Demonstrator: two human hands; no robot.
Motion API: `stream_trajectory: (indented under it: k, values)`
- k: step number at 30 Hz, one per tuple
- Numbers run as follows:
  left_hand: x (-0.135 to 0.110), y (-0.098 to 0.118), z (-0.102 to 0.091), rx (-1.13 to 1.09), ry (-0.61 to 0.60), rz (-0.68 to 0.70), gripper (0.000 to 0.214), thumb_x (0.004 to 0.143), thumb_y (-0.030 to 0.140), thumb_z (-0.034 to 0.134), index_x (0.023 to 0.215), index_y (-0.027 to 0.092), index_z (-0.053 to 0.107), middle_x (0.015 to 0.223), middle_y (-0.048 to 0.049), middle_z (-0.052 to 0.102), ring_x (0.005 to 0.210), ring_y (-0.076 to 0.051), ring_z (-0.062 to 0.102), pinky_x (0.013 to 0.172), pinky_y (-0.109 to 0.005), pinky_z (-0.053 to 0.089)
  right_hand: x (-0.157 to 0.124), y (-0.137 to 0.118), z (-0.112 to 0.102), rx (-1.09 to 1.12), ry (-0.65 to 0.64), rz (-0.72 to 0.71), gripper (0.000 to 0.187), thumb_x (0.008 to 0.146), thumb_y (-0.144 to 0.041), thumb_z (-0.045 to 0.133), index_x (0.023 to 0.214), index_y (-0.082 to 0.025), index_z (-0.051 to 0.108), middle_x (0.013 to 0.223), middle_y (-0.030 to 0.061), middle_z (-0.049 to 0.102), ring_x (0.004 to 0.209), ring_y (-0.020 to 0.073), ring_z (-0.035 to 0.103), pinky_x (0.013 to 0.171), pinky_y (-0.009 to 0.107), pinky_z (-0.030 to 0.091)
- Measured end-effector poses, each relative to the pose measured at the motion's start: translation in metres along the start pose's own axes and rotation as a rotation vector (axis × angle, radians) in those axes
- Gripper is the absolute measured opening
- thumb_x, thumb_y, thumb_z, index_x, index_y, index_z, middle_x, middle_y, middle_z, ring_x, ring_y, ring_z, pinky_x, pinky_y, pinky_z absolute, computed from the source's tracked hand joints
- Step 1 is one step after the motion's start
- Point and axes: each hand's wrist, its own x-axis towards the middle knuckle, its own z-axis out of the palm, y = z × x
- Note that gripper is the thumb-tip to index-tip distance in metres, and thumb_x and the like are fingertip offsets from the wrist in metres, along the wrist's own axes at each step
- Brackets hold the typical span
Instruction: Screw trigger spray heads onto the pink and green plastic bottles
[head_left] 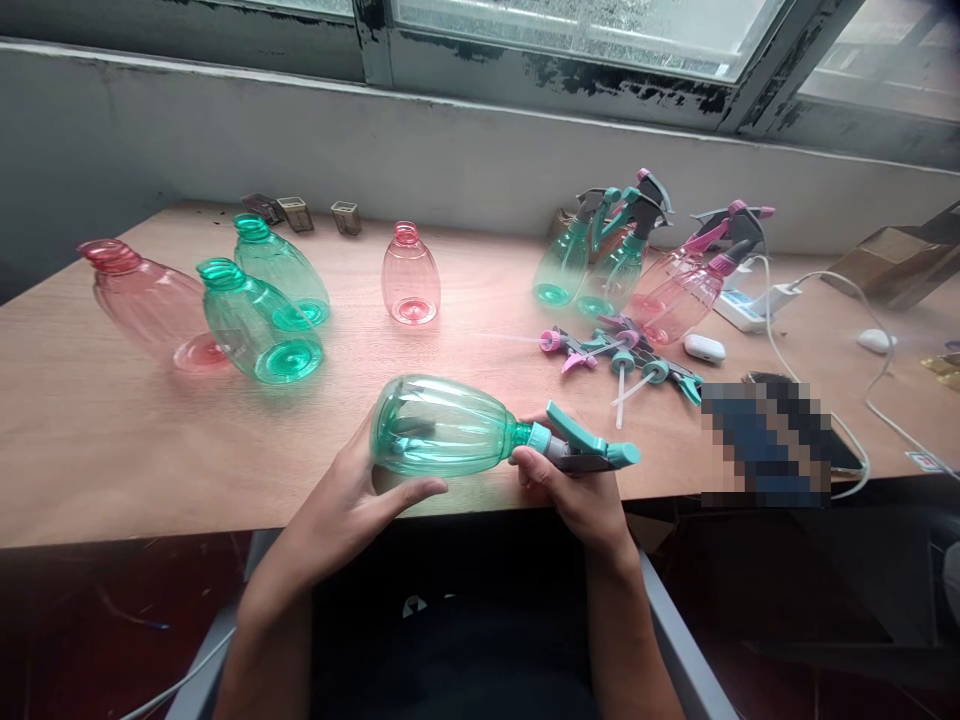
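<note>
Only one view here, worn on the person's head and looking forward and down across the table (112,440) from its near edge. It sits close in: the left hand (352,500) and right hand (577,490), both around a green bottle (442,428), fill the lower middle just over that near edge, and the forearms run out at the bottom. Farther off, the view takes in the table's far edge, the wall (450,160) behind it and the foot of a window (570,30). The far left corner shows, but the right end runs out of the picture.
</note>
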Motion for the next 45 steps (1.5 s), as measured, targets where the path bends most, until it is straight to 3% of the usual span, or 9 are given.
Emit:
stream_trajectory:
  k: [10, 20, 29, 45]
  values:
    - [0.0021, 0.0045, 0.0008, -0.013, 0.001, 0.028, 0.087, 0.084, 0.057, 0.076, 0.157, 0.032, 0.036, 0.146, -0.0074, 0.063, 0.130, -0.035, 0.063, 0.114, -0.047, 0.049, -0.0002, -0.0012, 0.0015, -0.005, 0.009, 0.000, 0.030, 0.089, -0.037, 0.080, 0.112, -0.024, 0.066, 0.075, -0.0032, 0.063, 0.066, 0.0163, 0.059, 0.064, 0.031, 0.047]
    - [0.0016, -0.0012, -0.0003, -0.013, -0.003, 0.013, 0.089, 0.085, 0.051, 0.077, 0.160, 0.030, 0.034, 0.154, -0.0093, 0.057, 0.130, -0.035, 0.063, 0.113, -0.047, 0.050, 0.0004, -0.0014, 0.0015, 0.004, -0.005, -0.007, 0.027, 0.090, -0.037, 0.080, 0.110, -0.026, 0.065, 0.078, -0.0032, 0.064, 0.064, 0.0150, 0.058, 0.062, 0.031, 0.046]
    - [0.0012, 0.0039, -0.0001, -0.020, 0.006, 0.011, 0.082, 0.085, 0.051, 0.077, 0.155, 0.027, 0.041, 0.138, -0.0092, 0.068, 0.126, -0.034, 0.066, 0.109, -0.047, 0.053, -0.0003, -0.0021, 0.0012, -0.031, 0.003, 0.019, 0.031, 0.089, -0.042, 0.080, 0.110, -0.025, 0.065, 0.075, -0.0023, 0.065, 0.065, 0.0176, 0.061, 0.057, 0.031, 0.047]
    - [0.0009, 0.0005, 0.0001, -0.039, -0.012, 0.004, 0.084, 0.085, 0.050, 0.077, 0.157, 0.032, 0.038, 0.153, -0.0065, 0.059, 0.129, -0.034, 0.064, 0.114, -0.047, 0.049, -0.0005, -0.0015, 0.0012, -0.011, -0.013, 0.000, 0.025, 0.092, -0.035, 0.079, 0.111, -0.025, 0.066, 0.071, -0.0044, 0.063, 0.059, 0.0139, 0.056, 0.056, 0.028, 0.045]
